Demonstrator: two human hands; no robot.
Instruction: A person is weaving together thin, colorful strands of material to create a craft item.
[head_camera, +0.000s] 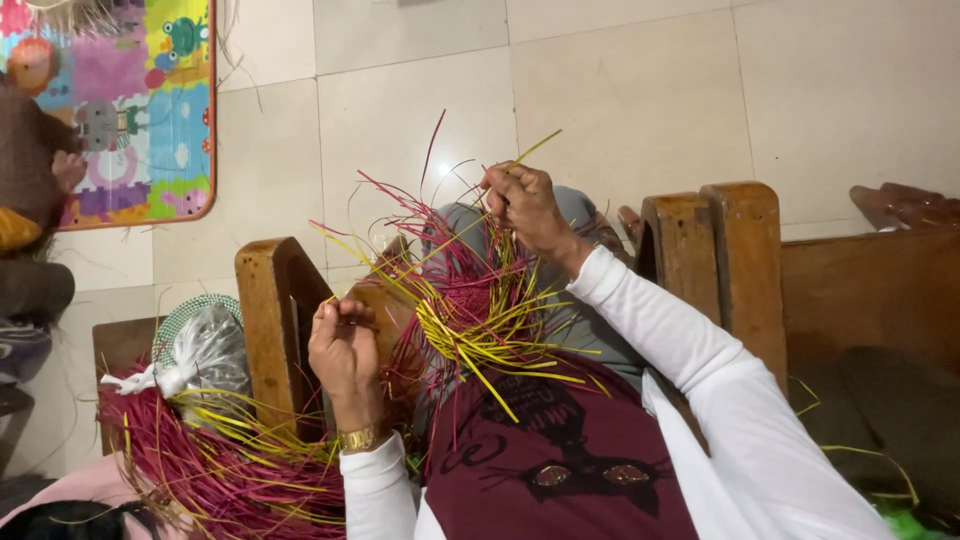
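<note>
While both hands (345, 345) weave, dyed straw (470, 300) splayed

Woven piece (470, 300): a half-made, rounded weave of thin flat strips, magenta and yellow. Centre is tightly interlaced, mostly magenta, with a dense band of yellow crossing it near the lower middle. Unwoven strip ends fan out on all sides, stiff and slightly curved; longest ones rise to the upper left and top. It is held in the air above the lap, tilted, between the two hands.

Single yellow strip (530, 150): pinched at the top of the piece, its free end pointing up and right.

Loose strips (230, 470): a bundle of the same magenta and yellow material lies at lower left, well apart from the weave.
</note>
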